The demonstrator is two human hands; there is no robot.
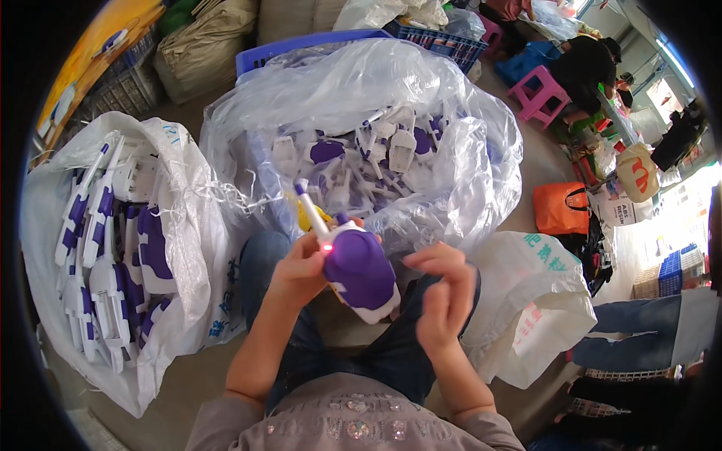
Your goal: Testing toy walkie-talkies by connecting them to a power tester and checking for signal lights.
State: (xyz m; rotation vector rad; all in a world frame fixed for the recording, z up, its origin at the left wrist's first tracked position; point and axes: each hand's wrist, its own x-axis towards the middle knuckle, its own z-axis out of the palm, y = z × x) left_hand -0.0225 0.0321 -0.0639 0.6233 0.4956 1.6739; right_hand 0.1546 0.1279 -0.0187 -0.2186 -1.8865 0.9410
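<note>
The 2 hands are apart: the left hand [295, 269] grips a purple-and-white gadget [361, 263] above the lap [263, 263], its red light [328, 246] lit; the right hand [442, 295], free and blurred, hovers just beside. Similar pieces [155, 252] lie in a clear bag [353, 71] and a white sack [184, 278].

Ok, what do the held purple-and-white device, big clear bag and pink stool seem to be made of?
Purple-and-white device: probably hard plastic, smooth-looking; its shell looks rigid, with crisp colour borders.
Clear bag: apparently thin, glossy plastic film; see-through, crinkled, with bright highlights.
Pink stool: likely moulded plastic, given its even colour; finish unclear.
</note>
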